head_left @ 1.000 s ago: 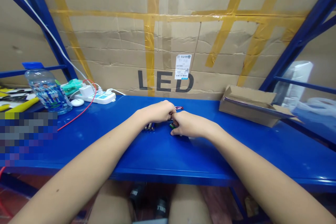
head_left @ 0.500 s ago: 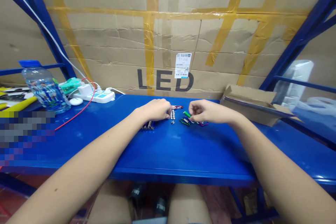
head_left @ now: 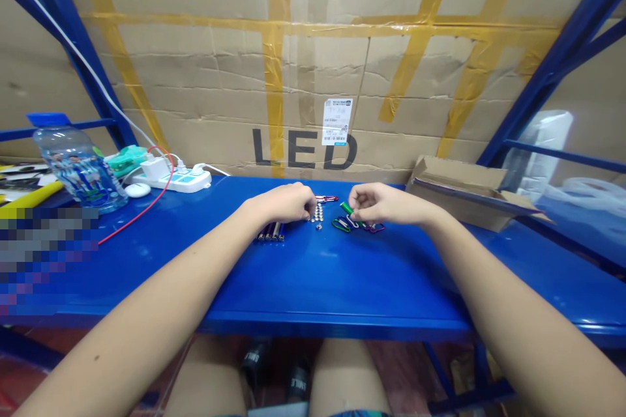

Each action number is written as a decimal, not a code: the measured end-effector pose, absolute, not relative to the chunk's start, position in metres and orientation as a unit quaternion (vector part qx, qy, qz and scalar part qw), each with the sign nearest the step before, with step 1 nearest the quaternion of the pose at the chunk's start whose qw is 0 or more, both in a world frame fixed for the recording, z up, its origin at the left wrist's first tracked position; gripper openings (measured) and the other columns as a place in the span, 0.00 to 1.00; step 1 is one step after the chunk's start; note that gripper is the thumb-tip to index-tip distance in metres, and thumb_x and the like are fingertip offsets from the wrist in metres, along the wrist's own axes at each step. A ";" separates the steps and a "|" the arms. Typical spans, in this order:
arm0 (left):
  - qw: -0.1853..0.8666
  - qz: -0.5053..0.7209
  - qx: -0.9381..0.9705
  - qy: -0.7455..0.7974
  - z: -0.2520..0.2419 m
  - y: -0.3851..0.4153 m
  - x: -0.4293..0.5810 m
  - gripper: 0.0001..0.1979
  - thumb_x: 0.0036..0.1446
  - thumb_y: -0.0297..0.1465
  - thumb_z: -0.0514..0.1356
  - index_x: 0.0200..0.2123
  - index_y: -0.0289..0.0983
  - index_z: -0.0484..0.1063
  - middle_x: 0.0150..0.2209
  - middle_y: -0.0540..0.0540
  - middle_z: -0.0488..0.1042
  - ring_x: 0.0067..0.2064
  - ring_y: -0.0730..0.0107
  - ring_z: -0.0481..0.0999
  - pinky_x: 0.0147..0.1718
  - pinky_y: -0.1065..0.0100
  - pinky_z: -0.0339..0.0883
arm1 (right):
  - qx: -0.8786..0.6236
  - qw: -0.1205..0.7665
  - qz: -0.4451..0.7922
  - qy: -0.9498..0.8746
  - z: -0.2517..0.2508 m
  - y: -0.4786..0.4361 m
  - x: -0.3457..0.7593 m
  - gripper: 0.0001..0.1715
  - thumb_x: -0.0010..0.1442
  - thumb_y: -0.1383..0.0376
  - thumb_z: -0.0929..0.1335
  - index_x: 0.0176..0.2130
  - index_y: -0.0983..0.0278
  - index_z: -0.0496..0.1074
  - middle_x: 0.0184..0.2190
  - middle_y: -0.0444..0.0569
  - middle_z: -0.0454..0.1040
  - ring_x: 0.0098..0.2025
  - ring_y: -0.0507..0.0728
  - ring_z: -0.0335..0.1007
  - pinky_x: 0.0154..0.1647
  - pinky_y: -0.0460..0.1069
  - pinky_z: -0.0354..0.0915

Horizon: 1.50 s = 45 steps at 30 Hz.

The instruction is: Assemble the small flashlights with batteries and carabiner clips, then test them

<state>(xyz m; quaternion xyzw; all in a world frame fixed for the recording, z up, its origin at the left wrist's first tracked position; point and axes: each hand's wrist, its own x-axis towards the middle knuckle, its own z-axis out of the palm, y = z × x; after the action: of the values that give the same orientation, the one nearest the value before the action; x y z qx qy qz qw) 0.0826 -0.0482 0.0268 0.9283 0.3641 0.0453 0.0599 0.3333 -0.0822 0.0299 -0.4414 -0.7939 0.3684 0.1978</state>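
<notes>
My left hand [head_left: 288, 202] is closed beside several small silver pieces [head_left: 319, 212] set in rows on the blue table; whatever its fingertips pinch is too small to name. Partly under that hand lie several dark metal tubes [head_left: 272, 233], side by side. My right hand [head_left: 374, 202] is closed on a small green cylinder [head_left: 347, 207], which sticks out to the left of the fingers. Just below it rest a green carabiner [head_left: 341, 225] and a purple carabiner [head_left: 376, 227]. A red metal item [head_left: 327, 199] lies behind the silver pieces.
An open cardboard box [head_left: 457, 199] stands at the right. On the left are a water bottle [head_left: 78, 166], a white power strip [head_left: 188, 180], a red cable [head_left: 147, 212] and a white round object [head_left: 137, 191]. A large cardboard panel [head_left: 205, 98] backs the table.
The whole view has shifted slightly. Both hands keep nearly the same pose, and more of the carabiners shows below my right hand.
</notes>
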 end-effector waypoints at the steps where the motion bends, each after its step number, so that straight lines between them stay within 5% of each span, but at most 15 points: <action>1: 0.056 0.054 0.929 0.362 0.027 -0.047 0.081 0.08 0.50 0.23 0.60 0.32 0.37 0.79 0.32 0.45 0.78 0.33 0.68 0.73 0.30 0.69 0.59 | -0.438 0.201 0.383 -0.788 0.029 -0.083 0.332 0.16 0.49 0.63 0.72 0.38 0.65 0.67 0.27 0.43 0.70 0.27 0.50 0.64 0.25 0.45 0.61; 5: 0.022 0.050 0.930 0.364 0.024 -0.043 0.078 0.07 0.50 0.23 0.62 0.30 0.37 0.80 0.30 0.45 0.78 0.32 0.67 0.73 0.30 0.69 0.58 | -0.425 0.192 0.412 -0.783 0.030 -0.087 0.326 0.24 0.50 0.65 0.70 0.48 0.64 0.70 0.29 0.42 0.70 0.24 0.49 0.61 0.22 0.45 0.59; 13: 0.021 0.012 0.919 0.392 0.026 -0.047 0.080 0.03 0.53 0.28 0.63 0.31 0.36 0.78 0.32 0.44 0.77 0.33 0.67 0.72 0.29 0.69 0.57 | -0.426 0.163 0.384 -0.803 0.030 -0.091 0.321 0.09 0.52 0.63 0.68 0.35 0.65 0.72 0.26 0.43 0.71 0.21 0.48 0.60 0.21 0.45 0.57; 21: 0.031 -0.006 0.926 0.376 0.028 -0.052 0.083 0.06 0.50 0.23 0.60 0.28 0.37 0.76 0.27 0.46 0.75 0.29 0.69 0.70 0.27 0.69 0.54 | -0.418 0.149 0.379 -0.812 0.025 -0.087 0.321 0.09 0.52 0.65 0.68 0.36 0.65 0.72 0.26 0.44 0.71 0.22 0.49 0.63 0.21 0.44 0.57; 33: 0.085 -0.053 0.898 0.428 0.037 -0.059 0.085 0.02 0.48 0.28 0.62 0.28 0.37 0.74 0.28 0.47 0.76 0.26 0.70 0.70 0.25 0.70 0.56 | -0.413 0.170 0.370 -0.815 0.022 -0.086 0.317 0.11 0.54 0.62 0.68 0.37 0.65 0.72 0.29 0.46 0.74 0.23 0.49 0.63 0.20 0.44 0.58; 45: 0.142 0.196 0.898 0.367 0.050 -0.051 0.072 0.05 0.47 0.28 0.60 0.30 0.35 0.74 0.30 0.48 0.76 0.31 0.72 0.71 0.30 0.70 0.61 | -0.424 0.224 0.390 -0.786 0.027 -0.091 0.314 0.10 0.53 0.62 0.70 0.35 0.65 0.70 0.22 0.41 0.68 0.21 0.48 0.60 0.20 0.44 0.56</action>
<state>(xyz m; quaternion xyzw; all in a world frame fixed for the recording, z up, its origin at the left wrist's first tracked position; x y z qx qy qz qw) 0.0720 -0.0513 0.0500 0.8984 0.3667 0.1958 0.1416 0.3140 -0.0914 0.0275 -0.4236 -0.7861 0.3905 0.2241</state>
